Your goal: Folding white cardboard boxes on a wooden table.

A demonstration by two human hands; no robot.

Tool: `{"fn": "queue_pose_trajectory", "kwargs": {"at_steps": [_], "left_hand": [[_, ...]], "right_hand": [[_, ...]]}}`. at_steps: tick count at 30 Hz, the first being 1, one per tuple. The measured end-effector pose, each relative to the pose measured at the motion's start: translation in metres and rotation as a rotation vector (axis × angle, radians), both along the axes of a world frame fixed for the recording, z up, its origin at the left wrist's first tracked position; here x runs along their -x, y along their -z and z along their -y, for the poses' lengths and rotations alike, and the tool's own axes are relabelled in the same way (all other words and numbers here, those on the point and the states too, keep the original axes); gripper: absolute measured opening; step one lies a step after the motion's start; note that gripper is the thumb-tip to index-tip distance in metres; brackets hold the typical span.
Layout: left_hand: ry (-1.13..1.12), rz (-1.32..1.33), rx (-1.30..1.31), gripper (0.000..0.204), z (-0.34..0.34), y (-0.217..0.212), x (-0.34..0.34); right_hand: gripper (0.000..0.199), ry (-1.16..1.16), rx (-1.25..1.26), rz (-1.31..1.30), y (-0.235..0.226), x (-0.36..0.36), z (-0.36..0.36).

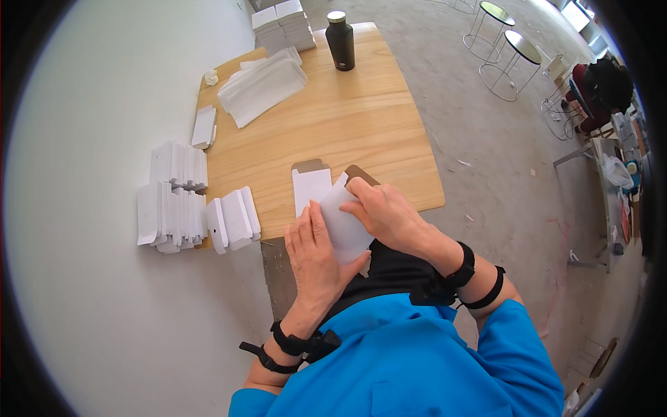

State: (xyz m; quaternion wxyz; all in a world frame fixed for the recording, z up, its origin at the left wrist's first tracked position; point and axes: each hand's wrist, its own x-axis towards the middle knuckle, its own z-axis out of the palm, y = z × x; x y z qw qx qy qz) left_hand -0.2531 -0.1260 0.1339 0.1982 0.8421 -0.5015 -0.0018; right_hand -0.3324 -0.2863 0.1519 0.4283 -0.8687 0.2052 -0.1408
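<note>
The left hand point(310, 254), fingers extended and thumb spread, holds a white carton point(342, 226) between left side and lower end. The right hand point(389, 214), fingers bent and closed, grips its upper end near a brown flap point(364, 174). The carton is tilted at the near edge of the bench point(354, 118), beside a second carton point(310, 183); a black bottle point(341, 45) stands beyond.

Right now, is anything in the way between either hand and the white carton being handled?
Nothing visible: the left hand and right hand are both already on the white carton. Another carton lies on the table beyond the left fingertips, not between.
</note>
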Motion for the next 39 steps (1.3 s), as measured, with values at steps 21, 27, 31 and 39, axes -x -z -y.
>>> {"fn": "queue_pose_trajectory", "kwargs": {"at_steps": [21, 27, 31, 39], "left_hand": [[-0.109, -1.272, 0.406, 0.036, 0.005, 0.005, -0.009], [-0.113, -1.542, 0.473, 0.028, 0.000, 0.011, -0.016], [-0.121, -1.610, 0.453, 0.031, 0.000, 0.016, -0.009], [-0.126, -1.313, 0.368, 0.035, -0.009, 0.040, 0.005]], "right_hand": [[0.015, 0.406, -0.846, 0.448, 0.046, 0.045, -0.030], [0.021, 0.263, -0.912, 0.203, 0.041, 0.060, -0.029], [0.021, 0.159, -0.892, 0.218, 0.045, 0.069, -0.033], [0.033, 0.325, -0.655, 0.133, 0.053, 0.062, -0.043]]}}
